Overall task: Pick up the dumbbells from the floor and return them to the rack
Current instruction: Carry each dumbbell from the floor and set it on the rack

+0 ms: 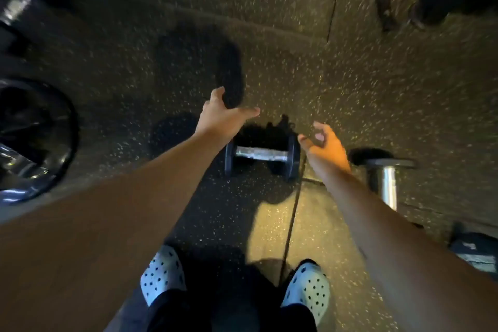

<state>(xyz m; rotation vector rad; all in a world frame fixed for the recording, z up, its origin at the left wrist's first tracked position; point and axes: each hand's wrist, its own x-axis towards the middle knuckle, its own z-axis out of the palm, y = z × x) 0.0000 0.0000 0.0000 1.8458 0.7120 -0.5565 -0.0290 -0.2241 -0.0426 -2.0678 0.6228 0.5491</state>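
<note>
A small black dumbbell (262,155) with a chrome handle lies crosswise on the speckled rubber floor, straight ahead of my feet. My left hand (222,113) hovers just above and left of its left head, fingers spread, holding nothing. My right hand (324,147) hangs beside its right head, fingers loosely curled and apart, also holding nothing. A second dumbbell (389,183) with a chrome handle lies lengthwise to the right of my right hand. No rack can be made out in this blurred view.
Large black weight plates or dumbbell heads (35,140) sit at the left edge, with another chrome-handled weight (17,5) at upper left. A dark block (477,252) lies at lower right. Dark shapes line the top edge. My feet wear white perforated clogs (161,273).
</note>
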